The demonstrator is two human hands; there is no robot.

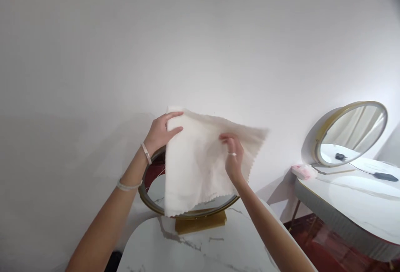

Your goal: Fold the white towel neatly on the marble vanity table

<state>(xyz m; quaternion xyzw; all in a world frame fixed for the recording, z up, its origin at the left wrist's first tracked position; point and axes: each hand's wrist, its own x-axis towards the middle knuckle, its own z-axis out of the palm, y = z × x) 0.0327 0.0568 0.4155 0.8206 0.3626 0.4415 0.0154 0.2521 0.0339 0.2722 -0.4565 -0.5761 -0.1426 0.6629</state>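
A pale wall (200,34) filled the far side of the scene. The near worktop (162,255), white with grey veining, stood against it, and a second worktop (353,205) with a ribbed side stood to the right. On the near worktop was an oval mirror (158,190) with a gold rim; a matching mirror (346,132) tilted on the right one. The white cloth (187,168), scalloped along its lower edge, hung in front of the near mirror, covering most of it, its upper right corner flaring to the right. Beneath the rim sat a gold base (201,223). The left hand (159,132) lay over the cloth's upper left edge, thumb and forefinger spread on its near face; I could not tell what its other fingers did. The right hand (233,155) was before the cloth's right part, fingers bent and blurred; whether they pinched it I could not tell. A pink-and-white packet (304,172) lay by the right mirror. A ring (231,154) circled a right finger.
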